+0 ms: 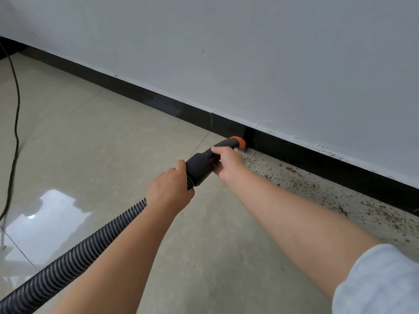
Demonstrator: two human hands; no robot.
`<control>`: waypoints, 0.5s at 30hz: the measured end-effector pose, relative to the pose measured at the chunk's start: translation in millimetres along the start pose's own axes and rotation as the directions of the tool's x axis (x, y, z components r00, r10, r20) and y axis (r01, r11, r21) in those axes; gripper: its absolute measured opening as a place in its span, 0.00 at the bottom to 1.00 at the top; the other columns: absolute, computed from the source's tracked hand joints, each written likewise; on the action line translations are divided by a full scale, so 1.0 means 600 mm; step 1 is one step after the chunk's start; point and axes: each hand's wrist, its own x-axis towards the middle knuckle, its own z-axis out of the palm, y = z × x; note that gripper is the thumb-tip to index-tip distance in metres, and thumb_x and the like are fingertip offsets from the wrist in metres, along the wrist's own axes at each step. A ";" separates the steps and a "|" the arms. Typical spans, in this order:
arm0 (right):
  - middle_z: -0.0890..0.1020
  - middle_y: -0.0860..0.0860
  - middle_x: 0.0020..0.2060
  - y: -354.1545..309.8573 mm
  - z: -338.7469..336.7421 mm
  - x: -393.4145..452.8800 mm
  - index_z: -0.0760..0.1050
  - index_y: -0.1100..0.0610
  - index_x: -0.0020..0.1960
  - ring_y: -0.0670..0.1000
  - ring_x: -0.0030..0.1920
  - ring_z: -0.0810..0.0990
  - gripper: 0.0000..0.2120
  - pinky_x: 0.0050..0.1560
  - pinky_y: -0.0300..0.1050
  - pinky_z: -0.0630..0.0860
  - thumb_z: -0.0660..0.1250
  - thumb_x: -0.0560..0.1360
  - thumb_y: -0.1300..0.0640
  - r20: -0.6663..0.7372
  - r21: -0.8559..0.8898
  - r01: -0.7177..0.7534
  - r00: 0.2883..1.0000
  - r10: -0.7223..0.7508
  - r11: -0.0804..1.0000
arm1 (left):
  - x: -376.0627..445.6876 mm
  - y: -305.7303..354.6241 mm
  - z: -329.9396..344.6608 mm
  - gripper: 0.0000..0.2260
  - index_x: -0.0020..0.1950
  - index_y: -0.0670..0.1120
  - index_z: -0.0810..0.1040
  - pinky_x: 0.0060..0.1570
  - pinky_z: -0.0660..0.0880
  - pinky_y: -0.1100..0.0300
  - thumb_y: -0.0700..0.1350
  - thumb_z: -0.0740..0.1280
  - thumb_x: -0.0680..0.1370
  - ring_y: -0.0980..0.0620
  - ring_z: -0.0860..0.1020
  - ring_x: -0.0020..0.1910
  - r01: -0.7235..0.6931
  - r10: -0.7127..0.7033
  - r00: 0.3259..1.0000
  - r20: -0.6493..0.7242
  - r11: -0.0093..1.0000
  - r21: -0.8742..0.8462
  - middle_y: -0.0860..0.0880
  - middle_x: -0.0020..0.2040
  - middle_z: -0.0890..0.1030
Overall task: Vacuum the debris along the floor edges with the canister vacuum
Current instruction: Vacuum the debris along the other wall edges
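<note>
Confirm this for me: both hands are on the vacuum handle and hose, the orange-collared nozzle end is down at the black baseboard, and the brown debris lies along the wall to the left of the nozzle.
One thing is wrong. In the head view the brown debris lies along the wall to the right of the nozzle, not the left. The rest holds: the right hand grips the handle, the left hand grips the hose at its cuff, and the nozzle meets the black baseboard.

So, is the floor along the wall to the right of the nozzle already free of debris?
No, brown debris lies scattered on the floor beside the black baseboard, right of the orange-tipped nozzle.
</note>
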 end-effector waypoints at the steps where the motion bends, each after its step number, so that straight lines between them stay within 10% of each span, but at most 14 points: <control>1: 0.68 0.59 0.68 -0.001 -0.004 -0.003 0.55 0.55 0.75 0.61 0.62 0.73 0.36 0.52 0.53 0.76 0.66 0.72 0.68 0.000 0.016 0.002 1.000 -0.002 1.000 | -0.002 0.003 -0.001 0.12 0.56 0.45 0.63 0.33 0.68 0.58 0.45 0.62 0.75 0.48 0.72 0.38 -0.008 0.007 1.000 0.001 1.000 0.006 0.51 0.38 0.71; 15: 0.70 0.59 0.66 -0.016 -0.063 -0.037 0.57 0.56 0.74 0.60 0.62 0.74 0.33 0.55 0.53 0.76 0.64 0.73 0.69 -0.051 0.147 0.042 0.998 -0.035 0.988 | -0.016 0.043 -0.006 0.13 0.57 0.45 0.64 0.35 0.69 0.57 0.45 0.62 0.75 0.48 0.72 0.39 -0.123 0.123 0.992 0.009 0.992 0.036 0.50 0.41 0.71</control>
